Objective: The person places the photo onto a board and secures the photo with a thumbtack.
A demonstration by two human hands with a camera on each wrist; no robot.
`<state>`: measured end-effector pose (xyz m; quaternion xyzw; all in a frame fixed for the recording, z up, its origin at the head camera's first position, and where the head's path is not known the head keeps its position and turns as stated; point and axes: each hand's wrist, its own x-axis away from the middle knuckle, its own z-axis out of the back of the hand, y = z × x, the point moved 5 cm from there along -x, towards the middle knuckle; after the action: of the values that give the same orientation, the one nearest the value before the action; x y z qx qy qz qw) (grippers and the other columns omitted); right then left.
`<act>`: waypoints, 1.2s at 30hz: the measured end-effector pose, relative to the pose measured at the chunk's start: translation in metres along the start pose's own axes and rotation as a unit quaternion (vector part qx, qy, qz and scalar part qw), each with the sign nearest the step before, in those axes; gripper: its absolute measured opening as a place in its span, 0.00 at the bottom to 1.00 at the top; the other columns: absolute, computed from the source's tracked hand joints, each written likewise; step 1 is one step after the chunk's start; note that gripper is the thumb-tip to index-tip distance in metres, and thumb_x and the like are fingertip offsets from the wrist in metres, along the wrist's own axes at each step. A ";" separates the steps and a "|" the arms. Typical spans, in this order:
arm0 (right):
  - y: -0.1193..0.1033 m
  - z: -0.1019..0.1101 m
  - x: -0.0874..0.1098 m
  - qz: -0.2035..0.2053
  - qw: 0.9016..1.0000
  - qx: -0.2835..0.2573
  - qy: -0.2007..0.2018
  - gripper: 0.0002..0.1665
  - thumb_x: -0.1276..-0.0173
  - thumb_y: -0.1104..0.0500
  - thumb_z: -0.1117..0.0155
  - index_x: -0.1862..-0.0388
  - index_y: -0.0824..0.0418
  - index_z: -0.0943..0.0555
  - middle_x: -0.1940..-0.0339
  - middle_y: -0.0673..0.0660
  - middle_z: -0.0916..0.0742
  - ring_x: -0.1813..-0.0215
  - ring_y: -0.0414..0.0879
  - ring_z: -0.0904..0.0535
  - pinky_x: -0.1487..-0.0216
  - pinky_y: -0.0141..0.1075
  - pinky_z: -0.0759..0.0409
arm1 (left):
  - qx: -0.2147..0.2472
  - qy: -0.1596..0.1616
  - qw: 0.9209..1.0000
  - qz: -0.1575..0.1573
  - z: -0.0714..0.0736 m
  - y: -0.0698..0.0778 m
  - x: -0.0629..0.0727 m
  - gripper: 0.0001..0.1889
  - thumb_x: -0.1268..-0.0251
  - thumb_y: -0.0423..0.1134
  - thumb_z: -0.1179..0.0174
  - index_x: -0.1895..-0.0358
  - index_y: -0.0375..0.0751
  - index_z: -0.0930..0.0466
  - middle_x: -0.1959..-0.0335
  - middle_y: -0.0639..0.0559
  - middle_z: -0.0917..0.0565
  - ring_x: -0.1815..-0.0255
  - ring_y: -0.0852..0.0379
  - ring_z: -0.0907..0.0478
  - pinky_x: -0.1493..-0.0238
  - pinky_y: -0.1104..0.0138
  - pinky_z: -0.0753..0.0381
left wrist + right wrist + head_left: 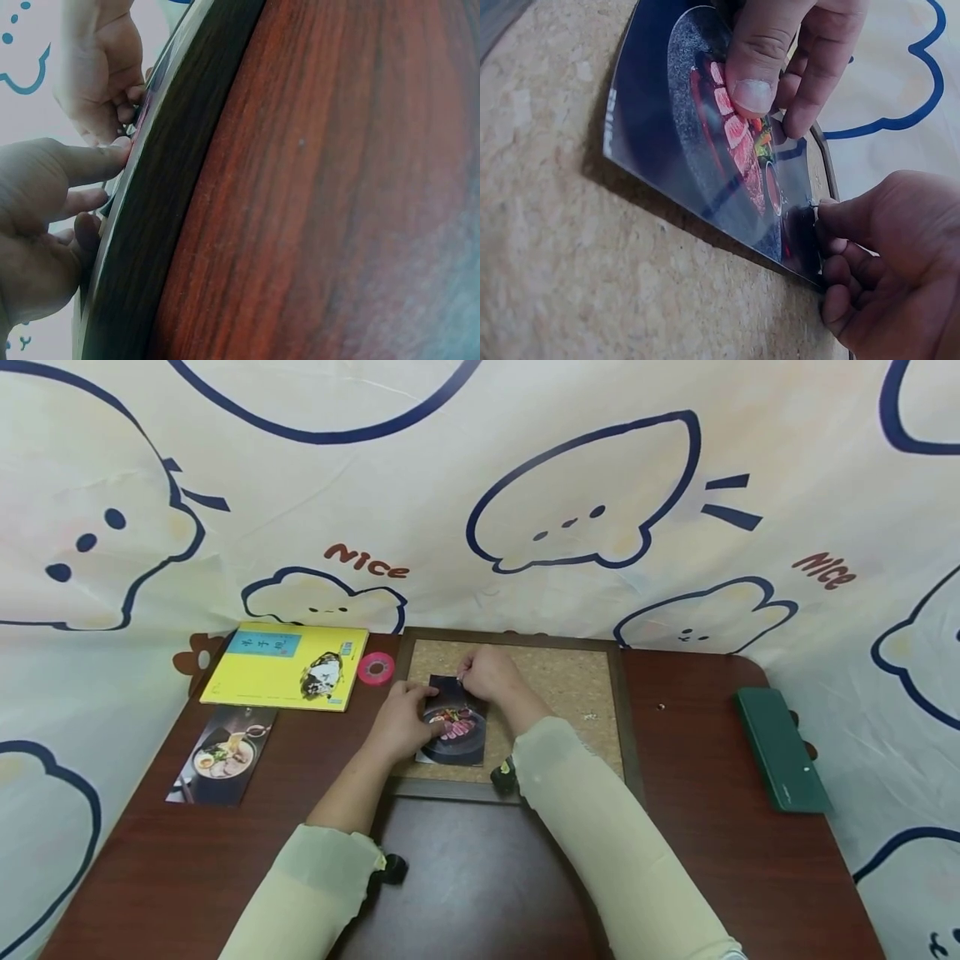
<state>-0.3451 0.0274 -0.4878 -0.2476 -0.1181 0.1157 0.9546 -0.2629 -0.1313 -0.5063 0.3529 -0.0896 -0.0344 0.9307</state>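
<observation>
A dark photo card (452, 752) of sliced meat on a plate lies against a framed corkboard (558, 685). My left hand (401, 724) rests at its left side, the thumb pressing on the picture and the other fingers along its edge. At the card's upper right corner my right hand (492, 675) pinches a small pin, mostly hidden by the fingertips. In the right wrist view the card (649, 142) bows, one long edge standing off the cork. Both the left hand (45, 202) and right hand (105, 71) appear close over the board's frame in the left wrist view.
Small pins (590, 716) lie on the cork at right, and a tiny metallic piece (661, 706) on the table. A yellow book (277, 681), a pink tape roll (376, 668) and a noodle-bowl photo (236, 777) sit left. A dark green case (780, 752) lies far right.
</observation>
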 end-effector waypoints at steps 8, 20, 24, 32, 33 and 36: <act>-0.003 -0.002 0.000 -0.013 1.000 0.008 -0.005 0.08 0.25 0.56 0.38 0.66 0.52 0.15 0.66 0.49 0.14 0.61 0.46 0.19 0.55 0.38 0.22 | -0.002 0.001 1.000 -0.003 0.002 0.001 0.002 0.33 0.39 0.44 0.25 0.31 0.38 0.23 0.31 0.37 0.32 0.34 0.38 0.28 0.33 0.45 0.28; 0.009 0.004 0.004 0.034 0.999 -0.024 0.008 0.07 0.25 0.61 0.38 0.54 0.56 0.13 0.61 0.51 0.13 0.56 0.46 0.19 0.49 0.41 0.21 | -0.005 0.001 1.000 -0.009 0.000 0.004 -0.001 0.34 0.39 0.44 0.25 0.31 0.39 0.24 0.30 0.36 0.33 0.33 0.37 0.29 0.33 0.45 0.29; 0.009 0.004 0.012 0.088 0.996 0.013 0.011 0.11 0.26 0.62 0.36 0.48 0.56 0.13 0.55 0.54 0.13 0.50 0.49 0.18 0.44 0.44 0.22 | -0.003 0.003 1.000 -0.009 0.001 0.004 -0.001 0.34 0.40 0.44 0.25 0.31 0.38 0.24 0.30 0.36 0.33 0.33 0.37 0.29 0.32 0.45 0.29; 0.004 -0.002 0.022 0.106 0.993 0.060 -0.002 0.17 0.23 0.57 0.38 0.40 0.53 0.14 0.39 0.58 0.17 0.34 0.57 0.24 0.30 0.51 0.29 | -0.006 0.001 1.000 -0.009 0.001 0.002 0.000 0.35 0.40 0.44 0.25 0.30 0.38 0.24 0.30 0.36 0.33 0.33 0.36 0.29 0.33 0.45 0.29; 0.004 -0.003 0.022 0.103 0.993 0.061 -0.004 0.17 0.23 0.57 0.38 0.39 0.52 0.14 0.39 0.58 0.17 0.34 0.56 0.24 0.30 0.51 0.29 | -0.006 0.000 1.000 -0.009 0.001 0.001 0.000 0.35 0.40 0.44 0.25 0.30 0.39 0.24 0.30 0.36 0.33 0.33 0.36 0.29 0.33 0.45 0.29; 0.002 -0.004 0.021 0.101 0.992 0.077 -0.010 0.17 0.22 0.57 0.39 0.38 0.52 0.14 0.40 0.57 0.17 0.34 0.55 0.24 0.30 0.49 0.28 | -0.005 0.000 1.000 -0.007 0.001 0.000 0.000 0.35 0.40 0.44 0.25 0.30 0.39 0.24 0.30 0.36 0.33 0.32 0.36 0.29 0.33 0.45 0.29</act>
<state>-0.3242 0.0327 -0.4888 -0.1827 -0.0931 0.2225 0.9531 -0.2631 -0.1317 -0.5055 0.3484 -0.0867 -0.0408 0.9324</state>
